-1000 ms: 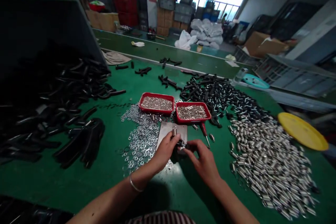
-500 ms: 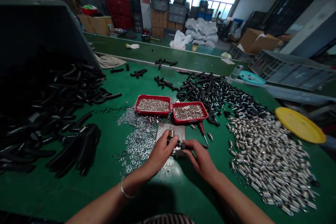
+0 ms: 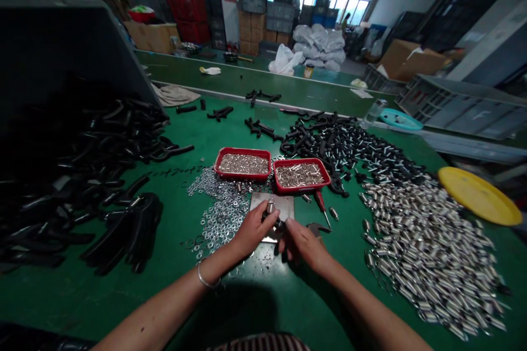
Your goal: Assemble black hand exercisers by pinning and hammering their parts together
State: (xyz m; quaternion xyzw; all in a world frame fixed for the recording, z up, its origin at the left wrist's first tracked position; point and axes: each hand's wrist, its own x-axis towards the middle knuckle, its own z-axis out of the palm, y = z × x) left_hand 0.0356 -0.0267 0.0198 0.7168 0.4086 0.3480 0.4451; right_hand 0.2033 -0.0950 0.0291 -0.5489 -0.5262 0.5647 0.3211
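Observation:
My left hand point(image 3: 256, 228) is closed round a small dark part point(image 3: 279, 225), with a metal coil spring point(image 3: 270, 206) standing upright at its top. My right hand point(image 3: 302, 242) meets the part's right end, its fingers curled and pressed together. Small dark pieces point(image 3: 284, 255) show at its lower fingers; their kind cannot be made out. Both hands are over the near part of a flat metal plate point(image 3: 284, 201). Just beyond my right hand lies what looks like a hammer head point(image 3: 319, 227), partly hidden by the hand.
Two red trays point(image 3: 270, 171) of small metal parts stand behind the plate. Loose nuts or washers point(image 3: 224, 219) spread left; a red-handled screwdriver point(image 3: 321, 202) lies right. Springs point(image 3: 432, 252) and black parts with metal pins point(image 3: 346, 145) heap right. Black curved pieces point(image 3: 123, 230) pile left.
My right hand has turned, its fingers curling further under near the dark part, and the hammer head shows more. My left hand keeps its hold. The view has shifted slightly.

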